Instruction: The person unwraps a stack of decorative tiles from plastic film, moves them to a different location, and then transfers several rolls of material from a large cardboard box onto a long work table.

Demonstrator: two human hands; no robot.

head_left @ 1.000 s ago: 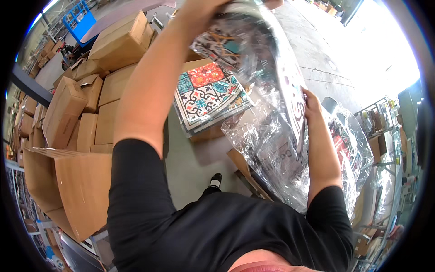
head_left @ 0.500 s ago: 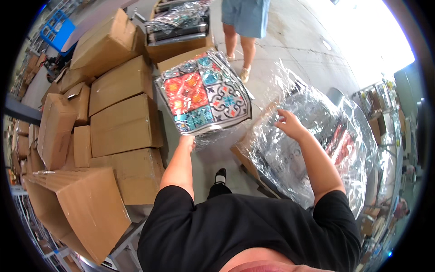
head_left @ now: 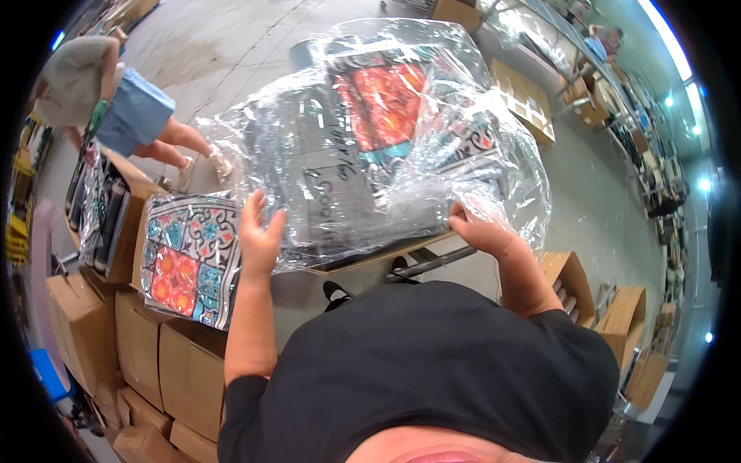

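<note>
Plastic-wrapped mats (head_left: 370, 147) sit stacked before me — I judge I'm steadying the stack. My left hand (head_left: 258, 231) presses open-palmed on its near edge; my right hand (head_left: 478, 230) pinches the film. Next calls for a firmer two-sided grip.

A grey concrete floor (head_left: 231, 46) ran through the warehouse. Brown cartons (head_left: 162, 363) stood stacked at the left, more boxes (head_left: 617, 324) at the right. Shelving (head_left: 648, 116) lined the far right wall under bright ceiling lights (head_left: 701, 184)
</note>
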